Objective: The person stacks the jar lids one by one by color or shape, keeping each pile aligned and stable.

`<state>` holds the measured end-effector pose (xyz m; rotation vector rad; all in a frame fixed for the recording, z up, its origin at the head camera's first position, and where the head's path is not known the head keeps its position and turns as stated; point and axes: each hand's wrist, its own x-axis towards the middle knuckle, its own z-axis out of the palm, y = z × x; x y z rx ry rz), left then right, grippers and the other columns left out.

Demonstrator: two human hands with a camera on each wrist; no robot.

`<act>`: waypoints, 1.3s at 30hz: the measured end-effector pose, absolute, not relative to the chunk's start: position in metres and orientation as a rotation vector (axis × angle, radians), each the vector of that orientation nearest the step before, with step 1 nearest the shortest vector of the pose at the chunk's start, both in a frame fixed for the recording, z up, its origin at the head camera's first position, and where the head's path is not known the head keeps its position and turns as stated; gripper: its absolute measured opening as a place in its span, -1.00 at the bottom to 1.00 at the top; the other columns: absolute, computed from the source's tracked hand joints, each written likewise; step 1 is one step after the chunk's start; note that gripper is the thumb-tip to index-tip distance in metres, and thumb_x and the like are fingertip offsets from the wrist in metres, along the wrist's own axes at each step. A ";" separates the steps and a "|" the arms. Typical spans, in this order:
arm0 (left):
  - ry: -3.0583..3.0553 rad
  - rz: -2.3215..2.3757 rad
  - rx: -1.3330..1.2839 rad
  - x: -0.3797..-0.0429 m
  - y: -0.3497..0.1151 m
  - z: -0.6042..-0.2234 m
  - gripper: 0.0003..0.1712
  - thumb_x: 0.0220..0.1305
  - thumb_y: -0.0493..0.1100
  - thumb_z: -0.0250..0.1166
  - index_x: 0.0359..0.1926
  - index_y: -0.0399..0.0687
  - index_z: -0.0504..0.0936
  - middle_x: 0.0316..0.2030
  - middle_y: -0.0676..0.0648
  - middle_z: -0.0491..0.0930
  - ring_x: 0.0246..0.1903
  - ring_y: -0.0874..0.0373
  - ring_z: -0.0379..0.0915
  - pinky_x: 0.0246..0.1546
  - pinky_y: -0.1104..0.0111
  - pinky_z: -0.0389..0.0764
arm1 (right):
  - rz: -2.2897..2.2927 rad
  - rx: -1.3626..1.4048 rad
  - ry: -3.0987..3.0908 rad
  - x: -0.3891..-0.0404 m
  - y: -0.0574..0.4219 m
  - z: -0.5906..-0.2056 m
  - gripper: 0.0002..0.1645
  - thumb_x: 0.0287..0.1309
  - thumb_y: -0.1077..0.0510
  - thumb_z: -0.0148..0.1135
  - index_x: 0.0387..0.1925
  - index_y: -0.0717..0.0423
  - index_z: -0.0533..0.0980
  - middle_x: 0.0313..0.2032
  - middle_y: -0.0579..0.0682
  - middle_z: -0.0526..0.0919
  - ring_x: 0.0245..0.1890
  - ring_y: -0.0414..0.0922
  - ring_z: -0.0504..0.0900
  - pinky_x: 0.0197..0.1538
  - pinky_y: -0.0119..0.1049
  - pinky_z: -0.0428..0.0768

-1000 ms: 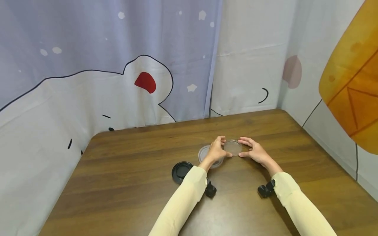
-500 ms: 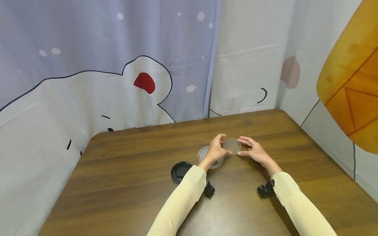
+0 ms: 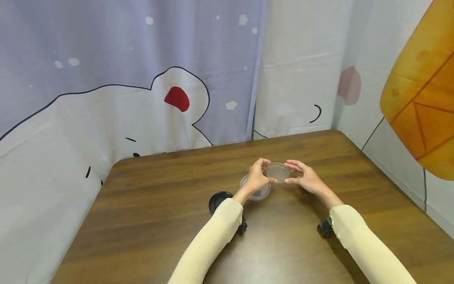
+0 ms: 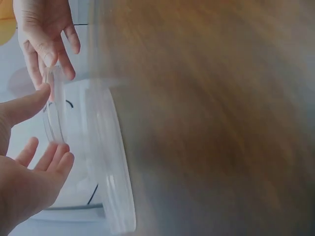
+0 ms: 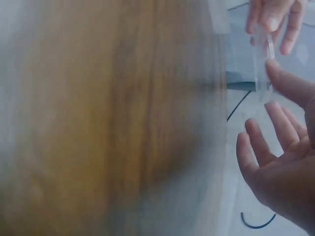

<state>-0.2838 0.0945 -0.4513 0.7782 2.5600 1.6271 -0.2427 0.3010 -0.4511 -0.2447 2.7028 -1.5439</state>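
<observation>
A small clear round plastic disc with a raised rim (image 3: 278,172) is held between my two hands, off the table. My left hand (image 3: 257,176) pinches its left edge with thumb and fingers; in the left wrist view the disc (image 4: 55,108) stands edge-on. On the opposite edge, my right hand (image 3: 306,179) grips with its thumb and fingertips, some fingers spread loosely in the right wrist view. A larger clear round piece (image 3: 261,194) lies on the table below my left hand, partly hidden by it. A black round piece with a stepped rim (image 3: 216,200) is partly covered by my left sleeve.
The brown wooden table (image 3: 152,197) extends around the hands. Behind it and along the right side hang printed curtains (image 3: 227,79). A small black camera (image 3: 325,228) sits at my right wrist, with another at the left, low over the tabletop.
Both hands have risen slightly with the small clear disc. My left forearm has turned, so its sleeve now hides more of the black piece. The larger clear piece stays on the table.
</observation>
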 end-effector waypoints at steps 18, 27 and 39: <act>2.505 1.574 0.758 -0.276 0.048 -0.447 -0.33 -0.06 -0.32 0.53 0.10 -0.31 0.44 0.10 -0.28 0.53 0.15 -0.19 0.46 0.25 0.09 0.48 | -1.577 -0.293 2.713 -0.238 0.261 -0.451 -0.19 0.13 0.26 0.36 0.37 0.27 0.22 0.32 0.23 0.42 0.24 0.21 0.39 0.21 0.10 0.51; 2.515 1.539 0.756 -0.273 0.028 -0.451 -0.36 -0.05 -0.30 0.53 0.07 -0.29 0.46 0.10 -0.29 0.51 0.15 -0.21 0.45 0.21 0.02 0.50 | -1.541 -0.375 2.752 -0.236 0.242 -0.455 -0.23 0.11 0.29 0.36 0.33 0.33 0.26 0.28 0.29 0.44 0.24 0.28 0.41 0.20 0.16 0.49; 2.535 1.476 0.724 -0.276 0.017 -0.455 -0.37 -0.09 -0.32 0.55 0.05 -0.30 0.49 0.06 -0.28 0.57 0.13 -0.18 0.49 0.18 0.01 0.52 | -1.539 -0.376 2.733 -0.238 0.233 -0.465 -0.23 0.14 0.26 0.34 0.33 0.33 0.24 0.28 0.29 0.45 0.30 0.29 0.37 0.24 0.21 0.45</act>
